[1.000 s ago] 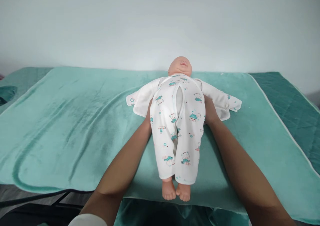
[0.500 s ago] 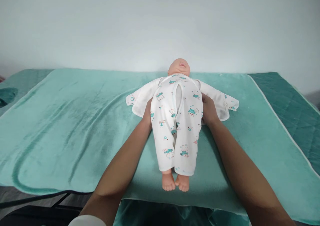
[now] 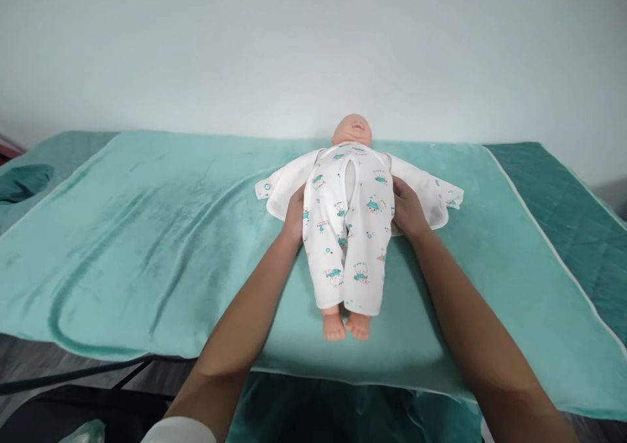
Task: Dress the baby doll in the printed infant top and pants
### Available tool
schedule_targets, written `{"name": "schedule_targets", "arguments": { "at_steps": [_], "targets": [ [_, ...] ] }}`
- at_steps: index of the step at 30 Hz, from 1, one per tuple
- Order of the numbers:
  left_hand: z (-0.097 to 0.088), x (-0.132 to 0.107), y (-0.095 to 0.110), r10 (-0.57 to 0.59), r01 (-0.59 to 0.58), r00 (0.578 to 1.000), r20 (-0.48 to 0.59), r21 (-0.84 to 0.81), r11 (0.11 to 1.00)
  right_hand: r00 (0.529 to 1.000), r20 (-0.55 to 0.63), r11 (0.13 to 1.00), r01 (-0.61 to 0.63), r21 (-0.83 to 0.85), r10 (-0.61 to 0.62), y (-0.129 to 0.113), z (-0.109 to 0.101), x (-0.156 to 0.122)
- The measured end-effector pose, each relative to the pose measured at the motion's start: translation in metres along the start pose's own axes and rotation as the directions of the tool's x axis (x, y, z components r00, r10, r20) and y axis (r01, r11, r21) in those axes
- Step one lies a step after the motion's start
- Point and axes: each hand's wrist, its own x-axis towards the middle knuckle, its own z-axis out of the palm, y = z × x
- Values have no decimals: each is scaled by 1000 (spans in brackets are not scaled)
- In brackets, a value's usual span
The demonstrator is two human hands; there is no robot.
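- a baby doll lies on its back in the middle of a teal fleece blanket. its head points toward the wall and its bare feet toward the near edge of the surface.
- the baby doll wears a white printed romper. a second white garment lies spread open under its shoulders, with flaps fanned out to both sides.
- the left hand cups the doll's flank at waist height, palm against the romper. its fingertips curl in under the body, out of sight.
- the right hand mirrors it on the other flank and rests partly on the open garment's flap. together the two hands hold the torso between them.
- handling, as a judgement: the body looks like moulded vinyl, light and fairly stiff in the trunk. the limbs and head may swing at their joints.
- the cotton cloth is soft and may slide over the smooth skin, so a hold on fabric alone would likely slip.
- the trunk looks the surest place to take hold, at the waist or under the arms, with a palm beneath the back. the neck looks like the weak spot.
- a darker quilted cover shows beyond the blanket on the right. a dark green cloth lies at the far left edge.
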Motion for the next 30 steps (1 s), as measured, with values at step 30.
{"name": "schedule_targets", "arguments": {
  "at_steps": [30],
  "targets": [
    [-19, -45, -8, 35, -35, 999, -5, 55, 998, 837, 534, 258, 545, -798, -120, -103, 75, -168]
  ]
}}
